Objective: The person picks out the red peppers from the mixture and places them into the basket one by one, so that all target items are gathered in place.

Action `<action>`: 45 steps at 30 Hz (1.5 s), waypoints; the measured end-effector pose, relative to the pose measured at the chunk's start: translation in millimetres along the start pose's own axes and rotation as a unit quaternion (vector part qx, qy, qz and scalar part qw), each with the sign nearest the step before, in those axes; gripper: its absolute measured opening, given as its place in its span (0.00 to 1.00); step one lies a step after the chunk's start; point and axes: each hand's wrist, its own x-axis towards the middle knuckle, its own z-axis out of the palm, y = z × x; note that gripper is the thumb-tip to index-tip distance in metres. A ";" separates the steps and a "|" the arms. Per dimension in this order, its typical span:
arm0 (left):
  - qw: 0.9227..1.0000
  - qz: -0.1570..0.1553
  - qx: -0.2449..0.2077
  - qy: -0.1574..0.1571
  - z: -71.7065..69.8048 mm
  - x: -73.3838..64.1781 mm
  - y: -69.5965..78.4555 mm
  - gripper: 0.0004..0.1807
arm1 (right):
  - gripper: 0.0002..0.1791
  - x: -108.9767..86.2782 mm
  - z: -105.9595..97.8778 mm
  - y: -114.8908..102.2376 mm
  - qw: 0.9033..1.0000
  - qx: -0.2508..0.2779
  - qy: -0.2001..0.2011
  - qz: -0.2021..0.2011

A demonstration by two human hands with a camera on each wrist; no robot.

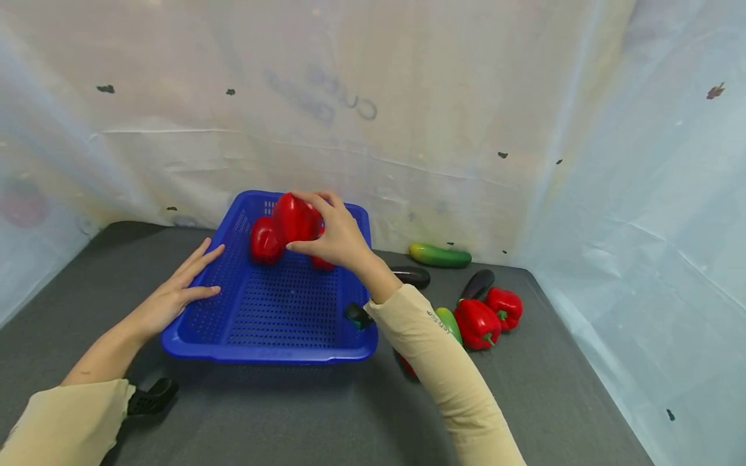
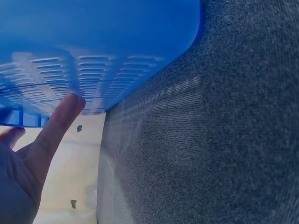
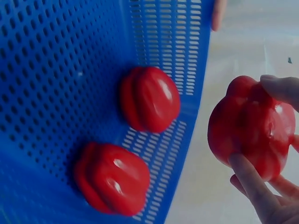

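A blue perforated plastic basket [image 1: 274,355] stands on the grey table. Over its far part, my right hand [image 1: 335,236] grips a red bell pepper [image 1: 294,219] between thumb and fingers; the right wrist view shows this held pepper [image 3: 250,128] close up. Inside the basket lie two more red bell peppers, one at the far left [image 1: 266,241] and one partly hidden behind the right hand [image 1: 322,260]. My left hand [image 1: 177,291] rests on the basket's left side, fingers spread and straight. In the left wrist view its thumb [image 2: 60,121] touches the slotted wall.
Right of the basket lie red bell peppers [image 1: 478,323], a green-yellow cucumber [image 1: 440,255], dark eggplants [image 1: 479,283] and a light green vegetable [image 1: 449,323] partly behind the right sleeve. Another red piece [image 1: 406,366] shows below that sleeve. Pale plastic sheeting [image 1: 408,116] hangs behind the table.
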 end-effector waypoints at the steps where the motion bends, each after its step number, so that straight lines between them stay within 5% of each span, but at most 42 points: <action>1: 1.000 0.001 -0.001 0.001 0.0 0.0 -0.1 0.38 | 0.44 1.1 3.2 -0.8 1.000 -0.005 -0.006 0.004; 14: 1.000 0.005 0.008 0.002 5.9 0.9 0.4 0.37 | 0.45 4.9 39.6 -6.3 0.995 -0.067 -0.068 0.016; 45: 1.000 0.000 0.004 0.003 11.1 0.7 8.3 0.37 | 0.46 -2.6 62.4 -7.6 0.981 -0.112 -0.159 0.002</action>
